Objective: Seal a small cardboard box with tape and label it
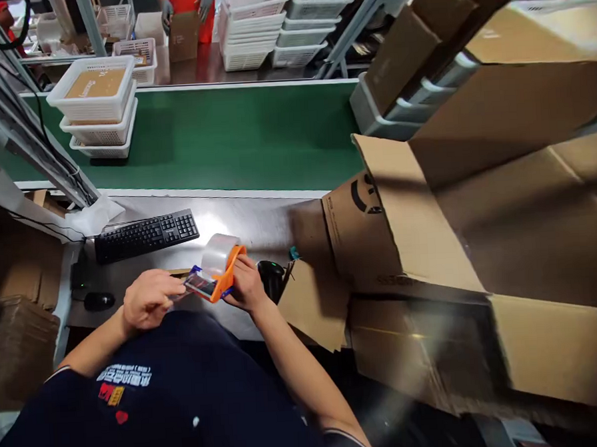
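Note:
My right hand [247, 284] is closed round the handle of an orange tape dispenser [222, 274] that carries a roll of clear tape [218, 252], held just above the steel bench near my chest. My left hand [146, 299] is closed in a pinch at the dispenser's front end, fingers on the tape edge. A large open cardboard box [429, 243] stands to the right with its flaps raised, close beside my right forearm.
A black keyboard [146, 235] and mouse [99, 300] lie on the bench to the left. Beyond runs a green conveyor belt [234, 137] bearing stacked white baskets [97, 107]. A black scanner [271, 276] sits by my right hand. A person in orange stands across the belt.

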